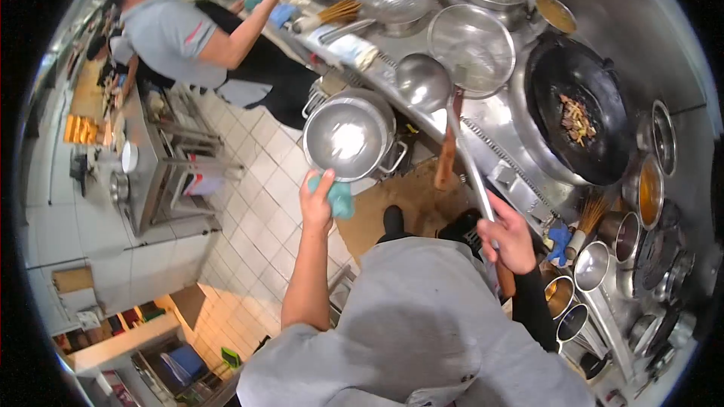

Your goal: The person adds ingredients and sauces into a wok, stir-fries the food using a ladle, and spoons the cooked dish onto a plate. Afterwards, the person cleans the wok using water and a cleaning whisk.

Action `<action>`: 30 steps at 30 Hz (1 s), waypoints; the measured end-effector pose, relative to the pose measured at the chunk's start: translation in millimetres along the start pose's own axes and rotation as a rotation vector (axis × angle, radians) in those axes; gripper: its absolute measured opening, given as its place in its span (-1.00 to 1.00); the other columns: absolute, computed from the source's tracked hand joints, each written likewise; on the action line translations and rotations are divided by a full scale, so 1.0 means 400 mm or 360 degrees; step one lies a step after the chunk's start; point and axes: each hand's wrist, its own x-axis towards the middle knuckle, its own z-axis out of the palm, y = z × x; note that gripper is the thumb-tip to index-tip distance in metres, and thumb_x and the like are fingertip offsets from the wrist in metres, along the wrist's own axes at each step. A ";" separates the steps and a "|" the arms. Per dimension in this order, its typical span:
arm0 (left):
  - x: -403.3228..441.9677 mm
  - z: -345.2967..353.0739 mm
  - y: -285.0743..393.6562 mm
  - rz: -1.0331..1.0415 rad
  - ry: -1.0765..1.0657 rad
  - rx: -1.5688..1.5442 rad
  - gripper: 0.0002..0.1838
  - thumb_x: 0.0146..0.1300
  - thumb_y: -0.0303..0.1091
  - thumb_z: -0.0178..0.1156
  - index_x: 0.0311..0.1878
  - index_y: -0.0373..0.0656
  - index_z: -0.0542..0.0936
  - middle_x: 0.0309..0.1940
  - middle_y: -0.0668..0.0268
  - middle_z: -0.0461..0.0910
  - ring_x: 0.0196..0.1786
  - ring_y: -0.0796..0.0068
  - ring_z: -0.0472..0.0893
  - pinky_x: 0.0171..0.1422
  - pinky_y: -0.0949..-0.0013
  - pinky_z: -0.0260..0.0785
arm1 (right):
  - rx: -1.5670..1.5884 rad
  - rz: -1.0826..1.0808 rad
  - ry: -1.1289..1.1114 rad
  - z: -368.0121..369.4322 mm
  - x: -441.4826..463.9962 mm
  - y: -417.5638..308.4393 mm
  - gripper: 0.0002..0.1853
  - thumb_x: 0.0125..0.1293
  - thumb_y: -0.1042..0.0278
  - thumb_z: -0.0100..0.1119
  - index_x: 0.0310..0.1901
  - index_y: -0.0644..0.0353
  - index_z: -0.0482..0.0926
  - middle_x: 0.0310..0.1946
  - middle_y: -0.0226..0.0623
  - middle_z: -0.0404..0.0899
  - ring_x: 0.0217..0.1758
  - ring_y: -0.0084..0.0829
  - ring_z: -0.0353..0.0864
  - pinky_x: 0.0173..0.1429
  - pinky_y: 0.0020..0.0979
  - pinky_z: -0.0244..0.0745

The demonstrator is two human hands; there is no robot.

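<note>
My right hand [507, 235] is wrapped around a long silver metal ladle with a brown wooden end [470, 160], out in front of me and a bit to my right. It lies on a slant: the wooden end is near my body, and the round scoop [422, 83] points forward and to the left, beside a round silver metal strainer [471, 49]. I can't tell if those two touch. My left hand [317, 200] pinches a soft blue-green cloth [341, 200] at the rim of a big, round, shiny silver metal bowl [343, 143], left of the ladle. The bowl's open top faces up at me. A silver loop handle [400, 160] sticks out beside it, but I can't tell if it's the bowl's or a pot's underneath. A bright shine hides part of the bowl's inside. My fingers cover some of the ladle, and the cloth hides some of my left fingers.
</note>
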 end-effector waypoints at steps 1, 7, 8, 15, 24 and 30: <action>-0.023 -0.122 -0.030 -0.0020 0.0123 0.0015 -0.84 0.36 -0.33 0.37 -0.17 -0.13 0.57 -0.35 0.41 0.56 -0.32 0.56 0.55 -0.22 0.39 0.41 | -0.0177 0.0071 -0.0044 0.064 0.056 0.025 -0.31 0.44 0.52 0.10 0.59 0.20 0.20 -0.54 -0.41 0.45 -0.71 -0.63 0.37 -0.63 -0.54 0.26; -0.143 -0.481 -0.121 -0.0075 0.0627 0.0123 -0.85 0.38 -0.35 0.36 -0.19 -0.15 0.58 -0.38 0.42 0.55 -0.35 0.56 0.53 -0.23 0.40 0.39 | -0.1752 -0.0566 -0.0058 0.278 0.570 0.430 -0.38 0.27 0.48 0.17 0.39 0.41 0.38 -0.45 -0.05 0.61 -0.63 -0.27 0.62 -0.52 -0.22 0.49; -0.157 -0.512 -0.138 -0.0048 0.0670 0.0145 -0.86 0.38 -0.35 0.36 -0.18 -0.15 0.58 -0.38 0.42 0.55 -0.35 0.56 0.53 -0.23 0.40 0.39 | -0.1945 -0.0649 0.0015 0.300 0.625 0.483 -0.44 0.25 0.48 0.17 0.30 0.44 0.43 -0.42 0.01 0.64 -0.59 -0.21 0.66 -0.49 -0.17 0.51; -0.210 -0.557 -0.155 -0.0191 0.0792 -0.0055 -0.84 0.39 -0.34 0.37 -0.15 -0.17 0.59 -0.39 0.41 0.61 -0.39 0.56 0.56 -0.31 0.40 0.43 | -0.0625 0.0409 -0.0280 0.411 0.821 0.590 -0.81 0.42 0.38 0.08 -0.28 0.36 0.50 -0.54 -0.14 0.59 -0.39 -0.28 0.70 -0.37 -0.18 0.51; -0.137 -0.526 -0.185 -0.0156 0.0717 0.0387 -0.83 0.41 -0.31 0.36 -0.20 -0.20 0.61 -0.38 0.38 0.61 -0.36 0.54 0.56 -0.25 0.37 0.43 | 0.0394 0.0727 -0.0186 0.350 0.550 0.411 -0.98 0.54 0.41 0.00 -0.09 0.07 0.43 -0.54 -0.50 0.40 -0.64 -0.64 0.30 -0.54 -0.45 0.22; -0.004 -0.334 -0.132 -0.0070 0.0494 0.0415 -0.80 0.42 -0.27 0.33 -0.22 -0.20 0.61 -0.38 0.37 0.59 -0.35 0.55 0.54 -0.23 0.39 0.41 | 0.1077 0.0731 -0.0394 0.238 0.315 0.184 -0.78 0.56 0.42 0.01 0.17 0.05 0.41 -0.49 -0.48 0.42 -0.66 -0.68 0.30 -0.59 -0.49 0.24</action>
